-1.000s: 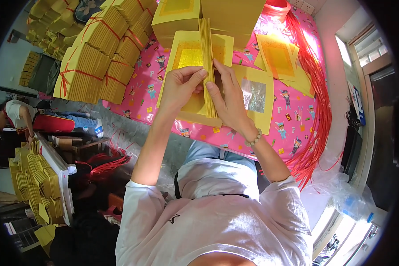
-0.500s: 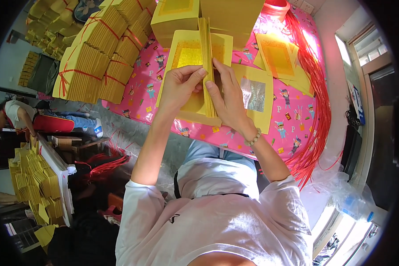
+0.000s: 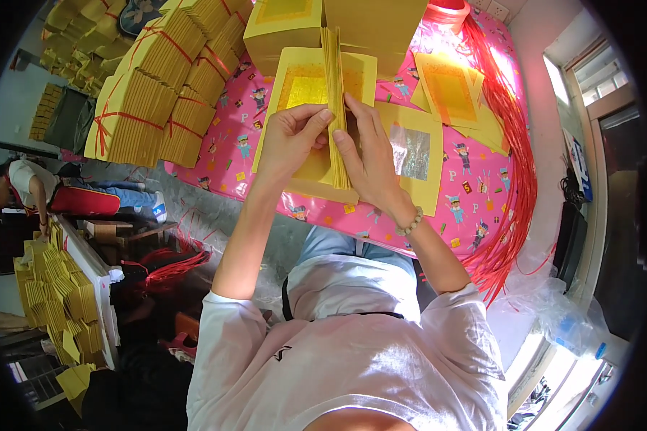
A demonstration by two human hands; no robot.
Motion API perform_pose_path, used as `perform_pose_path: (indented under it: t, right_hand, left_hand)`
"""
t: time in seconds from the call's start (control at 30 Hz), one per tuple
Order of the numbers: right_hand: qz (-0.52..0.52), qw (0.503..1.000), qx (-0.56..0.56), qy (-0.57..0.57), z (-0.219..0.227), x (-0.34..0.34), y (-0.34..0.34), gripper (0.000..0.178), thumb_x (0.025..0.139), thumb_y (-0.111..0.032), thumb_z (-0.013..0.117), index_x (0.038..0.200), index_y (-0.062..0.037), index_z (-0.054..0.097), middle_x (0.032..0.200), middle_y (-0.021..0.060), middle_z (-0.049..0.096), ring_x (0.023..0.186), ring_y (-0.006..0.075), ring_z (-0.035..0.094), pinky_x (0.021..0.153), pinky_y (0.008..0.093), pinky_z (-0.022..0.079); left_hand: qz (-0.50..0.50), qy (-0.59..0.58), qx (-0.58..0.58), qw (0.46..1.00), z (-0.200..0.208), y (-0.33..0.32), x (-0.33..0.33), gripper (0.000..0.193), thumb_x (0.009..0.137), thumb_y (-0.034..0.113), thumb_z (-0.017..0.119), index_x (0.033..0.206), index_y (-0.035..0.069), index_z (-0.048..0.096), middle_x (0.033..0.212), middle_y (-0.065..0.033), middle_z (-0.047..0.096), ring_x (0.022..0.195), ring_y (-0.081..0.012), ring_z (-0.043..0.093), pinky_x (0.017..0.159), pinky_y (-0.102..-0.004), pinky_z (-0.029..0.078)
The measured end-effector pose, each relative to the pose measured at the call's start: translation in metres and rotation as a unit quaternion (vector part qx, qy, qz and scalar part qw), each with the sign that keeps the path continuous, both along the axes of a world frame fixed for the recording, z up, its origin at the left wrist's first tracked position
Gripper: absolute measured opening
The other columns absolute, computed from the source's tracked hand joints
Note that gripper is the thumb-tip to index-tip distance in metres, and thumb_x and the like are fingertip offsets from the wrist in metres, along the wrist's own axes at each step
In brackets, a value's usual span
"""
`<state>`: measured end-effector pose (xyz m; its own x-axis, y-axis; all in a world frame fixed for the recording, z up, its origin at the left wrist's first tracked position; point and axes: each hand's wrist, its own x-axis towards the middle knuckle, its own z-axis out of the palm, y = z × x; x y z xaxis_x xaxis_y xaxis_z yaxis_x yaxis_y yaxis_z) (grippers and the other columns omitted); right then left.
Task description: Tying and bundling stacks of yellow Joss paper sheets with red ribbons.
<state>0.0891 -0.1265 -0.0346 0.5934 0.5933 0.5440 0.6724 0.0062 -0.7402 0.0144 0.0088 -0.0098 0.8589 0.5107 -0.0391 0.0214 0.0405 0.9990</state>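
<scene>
I see open pink surface point(image 3: 230, 154) left of my hands; tied bundles point(image 3: 147, 108) and red strings point(image 3: 514, 144) hem the sides.

1. Stack of yellow paper sheets point(image 3: 334, 108) — thin, held on edge so the narrow sides face up, running away from the person, over the pink patterned table.
2. Flat yellow sheets point(image 3: 302, 82) — gold foil squares at their centres, lying under the upright stack, partly covered by it.
</scene>
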Motion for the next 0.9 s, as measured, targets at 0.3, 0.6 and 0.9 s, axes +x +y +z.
perform_pose_path:
  t: [0.3,0.6,0.9]
  right_hand:
    - [0.002,1.000,-0.002,0.008,0.0012,-0.0002,-0.0003,0.051,0.093,-0.025,0.052,0.134,0.0014,0.037,0.118,0.0216,0.048,0.108,0.0368,0.050,0.092,0.0417,0.042]
    - [-0.002,1.000,0.001,0.000,-0.0008,0.0005,0.0000,0.051,0.093,-0.025,0.052,0.134,0.0014,0.038,0.118,0.0212,0.048,0.108,0.0367,0.050,0.091,0.0416,0.042]
    - [-0.003,1.000,-0.002,0.007,-0.0003,-0.0002,0.0001,0.051,0.093,-0.026,0.052,0.134,0.0009,0.038,0.117,0.0211,0.048,0.107,0.0362,0.051,0.090,0.0416,0.043]
  left_hand:
    - [0.003,-0.013,-0.003,1.000,-0.0008,-0.0019,0.0005,0.021,0.090,0.017,0.064,0.101,0.001,0.068,0.074,0.0011,0.064,0.060,-0.0036,0.054,0.056,-0.0189,0.045]
    - [0.004,-0.007,0.011,1.000,0.0005,-0.0025,0.0000,0.021,0.090,0.018,0.063,0.102,0.001,0.068,0.074,0.0009,0.065,0.061,-0.0036,0.054,0.057,-0.0191,0.046]
    - [0.007,-0.012,-0.003,1.000,-0.0031,-0.0010,0.0001,0.022,0.091,0.019,0.063,0.102,0.001,0.068,0.075,0.0009,0.065,0.061,-0.0040,0.055,0.058,-0.0195,0.047]
